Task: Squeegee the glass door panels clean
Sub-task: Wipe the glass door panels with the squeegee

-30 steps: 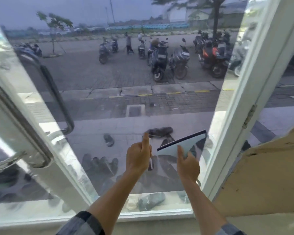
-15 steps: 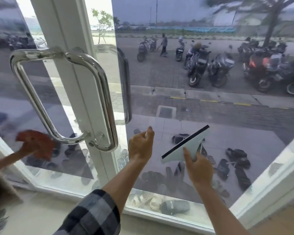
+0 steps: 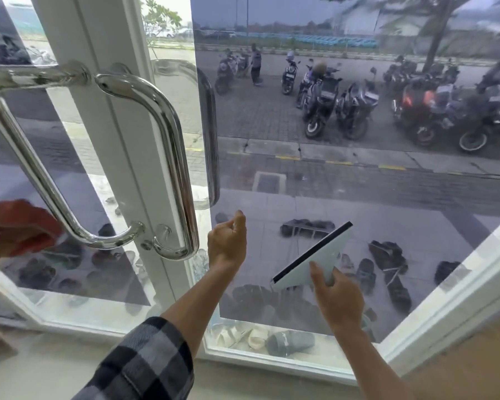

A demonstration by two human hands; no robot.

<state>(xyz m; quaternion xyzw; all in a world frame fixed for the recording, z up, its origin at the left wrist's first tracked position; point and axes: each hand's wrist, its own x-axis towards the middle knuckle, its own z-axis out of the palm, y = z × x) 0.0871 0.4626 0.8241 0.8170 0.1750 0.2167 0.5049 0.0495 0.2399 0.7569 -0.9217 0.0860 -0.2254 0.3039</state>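
My right hand (image 3: 339, 298) grips a pale squeegee (image 3: 315, 256) with a black rubber blade, held tilted against the lower part of the right glass door panel (image 3: 344, 174). Its blade runs from lower left to upper right. My left hand (image 3: 228, 241) is loosely curled with nothing in it, close to the glass just right of the white door frame (image 3: 110, 116). A second glass panel (image 3: 20, 157) lies left of the frame.
Two chrome pull handles (image 3: 168, 145) stick out from the door frame at left hand height. Another person's hand presses a red cloth (image 3: 20, 226) to the left panel. A white frame post (image 3: 451, 298) borders the right panel. Sandals and parked motorcycles show outside.
My view has swung left, bringing the door handles and the left panel with the red cloth into sight. Both hands stay at about the same spot on the right panel.
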